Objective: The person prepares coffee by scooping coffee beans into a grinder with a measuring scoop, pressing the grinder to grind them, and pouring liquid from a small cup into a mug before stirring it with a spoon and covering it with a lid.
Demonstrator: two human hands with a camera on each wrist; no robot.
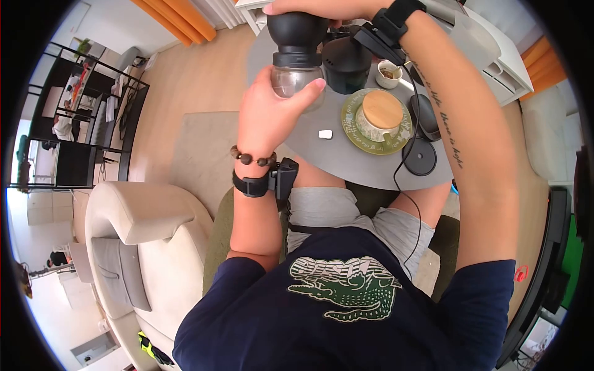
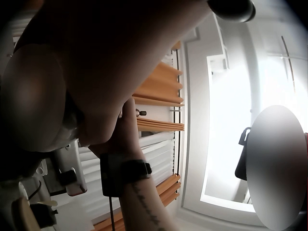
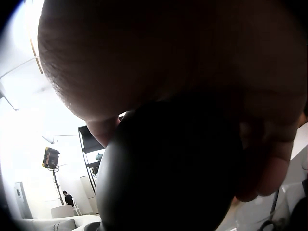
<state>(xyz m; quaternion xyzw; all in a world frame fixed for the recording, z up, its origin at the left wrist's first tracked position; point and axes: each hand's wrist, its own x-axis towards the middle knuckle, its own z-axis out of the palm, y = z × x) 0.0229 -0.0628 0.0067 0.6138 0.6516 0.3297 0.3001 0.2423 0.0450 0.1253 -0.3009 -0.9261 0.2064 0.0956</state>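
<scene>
Both hands hold a clear glass jar (image 1: 288, 77) with a bulbous black top (image 1: 298, 31), raised over the far left part of the grey table (image 1: 309, 139). My left hand (image 1: 266, 111) grips the glass from below, thumb across its near side. At the top, my right hand (image 1: 337, 7) lies over the black dome, partly cut off by the frame edge. The right wrist view shows its palm above the dome (image 3: 168, 168) with fingers (image 3: 274, 175) bent down the side. Much of the left wrist view is dark; the jar's contents cannot be made out.
A black canister (image 1: 348, 65) stands beside the jar. Nearby are a white cup (image 1: 388, 74), a wooden-lidded cup (image 1: 382, 110) on a green plate (image 1: 354, 133), a black disc (image 1: 419, 156) and a small white piece (image 1: 325, 134). A cable (image 1: 399, 170) hangs from the right wrist.
</scene>
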